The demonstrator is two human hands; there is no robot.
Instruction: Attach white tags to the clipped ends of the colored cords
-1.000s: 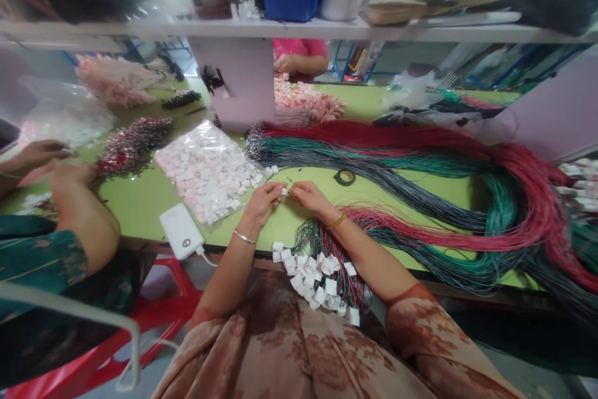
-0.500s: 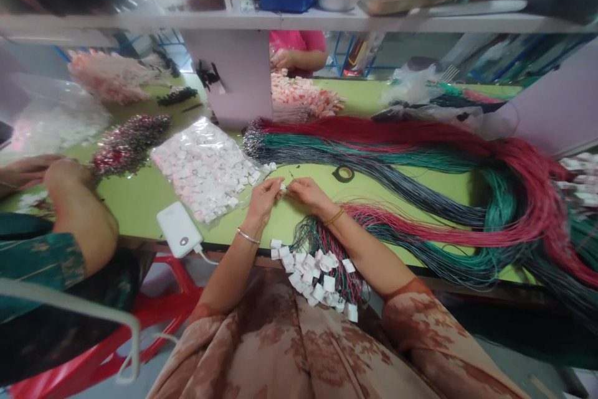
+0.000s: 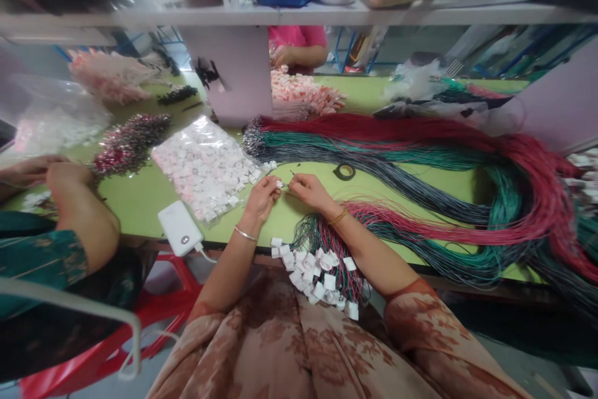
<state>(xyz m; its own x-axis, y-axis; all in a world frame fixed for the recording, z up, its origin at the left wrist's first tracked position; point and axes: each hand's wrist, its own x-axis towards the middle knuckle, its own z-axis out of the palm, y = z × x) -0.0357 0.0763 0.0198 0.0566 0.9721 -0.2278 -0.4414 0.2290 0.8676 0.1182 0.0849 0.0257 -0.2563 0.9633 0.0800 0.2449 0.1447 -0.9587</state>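
Note:
Over the green tabletop, my left hand (image 3: 263, 197) pinches a small white connector (image 3: 279, 184) between thumb and fingers. Close to its right, my right hand (image 3: 308, 191) is closed on a thin dark wire, whose end sticks out past the fingertips beside the connector. Whether the wire enters the connector is too small to tell. Below my right wrist, a bunch of finished-looking wires ends in several white connectors (image 3: 317, 274) hanging over the table edge. Left of my hands lies a clear bag of white connectors (image 3: 200, 168). Behind them stretch red wires (image 3: 374, 128), green wires (image 3: 502, 200) and dark wires (image 3: 402, 181).
A roll of black tape (image 3: 344, 172) lies right of my hands, and a white power bank (image 3: 179, 228) with a cable is at the left edge. A co-worker's arm (image 3: 79, 200) works at far left; another person (image 3: 299, 50) sits opposite. A shelf (image 3: 280, 15) spans above.
My hands have drawn slightly apart, and the white connector shows more clearly in my left fingertips. The view has shifted a little.

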